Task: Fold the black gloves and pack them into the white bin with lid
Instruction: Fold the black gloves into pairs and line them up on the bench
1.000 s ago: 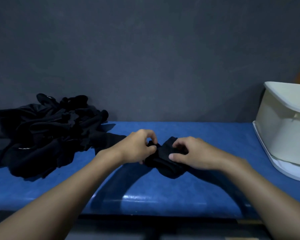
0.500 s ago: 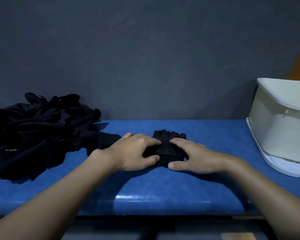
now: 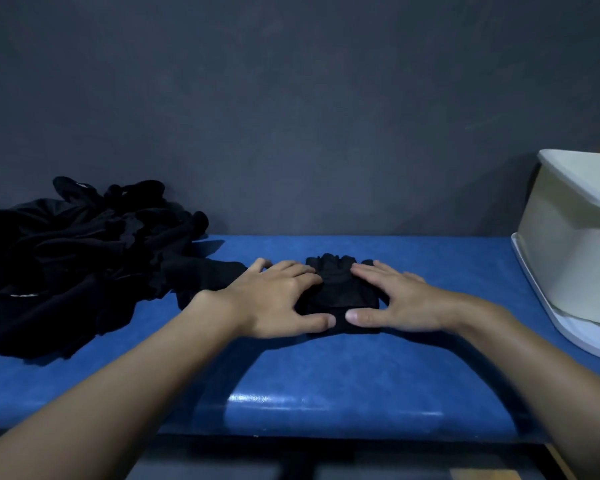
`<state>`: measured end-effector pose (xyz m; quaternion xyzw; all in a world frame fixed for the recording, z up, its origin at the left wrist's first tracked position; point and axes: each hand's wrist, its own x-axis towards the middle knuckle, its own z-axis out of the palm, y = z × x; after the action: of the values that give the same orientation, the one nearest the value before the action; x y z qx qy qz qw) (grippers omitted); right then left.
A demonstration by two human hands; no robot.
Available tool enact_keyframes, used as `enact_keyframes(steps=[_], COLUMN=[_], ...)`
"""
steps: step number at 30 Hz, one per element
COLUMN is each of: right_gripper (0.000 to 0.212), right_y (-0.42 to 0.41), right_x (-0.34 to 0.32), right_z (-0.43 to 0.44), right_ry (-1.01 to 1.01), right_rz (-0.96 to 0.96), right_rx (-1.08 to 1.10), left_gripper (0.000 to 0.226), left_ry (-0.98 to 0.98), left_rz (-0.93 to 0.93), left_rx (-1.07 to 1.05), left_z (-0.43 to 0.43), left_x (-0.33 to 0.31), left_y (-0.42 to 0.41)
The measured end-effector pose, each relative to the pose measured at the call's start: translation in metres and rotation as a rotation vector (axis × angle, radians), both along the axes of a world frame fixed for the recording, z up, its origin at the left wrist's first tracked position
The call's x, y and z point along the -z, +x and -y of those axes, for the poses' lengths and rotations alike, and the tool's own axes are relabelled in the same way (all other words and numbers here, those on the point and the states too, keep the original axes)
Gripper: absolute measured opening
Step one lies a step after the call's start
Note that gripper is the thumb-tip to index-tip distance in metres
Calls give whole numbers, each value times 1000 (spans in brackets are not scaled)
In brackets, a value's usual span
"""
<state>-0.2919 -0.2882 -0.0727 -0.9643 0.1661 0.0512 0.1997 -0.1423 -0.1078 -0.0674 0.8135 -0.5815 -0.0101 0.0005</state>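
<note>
A black glove (image 3: 340,289) is lying flat on the blue desk (image 3: 326,382), between both hands. The left hand (image 3: 278,299) and right hand (image 3: 395,299) are pressing its edges with spread, straight fingers. The glove pile (image 3: 66,265) is sitting far left; the white bin (image 3: 568,258) is standing well apart at right.
</note>
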Motion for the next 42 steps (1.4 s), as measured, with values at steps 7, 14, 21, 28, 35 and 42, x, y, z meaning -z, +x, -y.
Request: enact_keyframes(steps=[7,14,21,28,35,42], right_gripper=[94,91,48,25,19,31], right_y=[1,21,52,119,200,244], right_x=[-7,-16,-38,-49,-64,-68], right_z=[-5,-21,-79,-143,-194,-215], right_ry=[25,101,267,227,247,168], right_rz=[79,429,505,647,643,533], right_rx=[14,-21,-111,-241,-311,-251], left_gripper=[76,67,63,42,26,17], left_ry=[-26,-234,-361,-519,-603,-601], left_rz=[-33,-92,-39,133,189,134], left_rx=[-10,-26,-211,-440,-698,-768], left_z=[-1,-22,-83,-169,-228,-248], left_x=[-2,-28,-57,-76,-71,-65], left_y=[0,3,28,66,91,101])
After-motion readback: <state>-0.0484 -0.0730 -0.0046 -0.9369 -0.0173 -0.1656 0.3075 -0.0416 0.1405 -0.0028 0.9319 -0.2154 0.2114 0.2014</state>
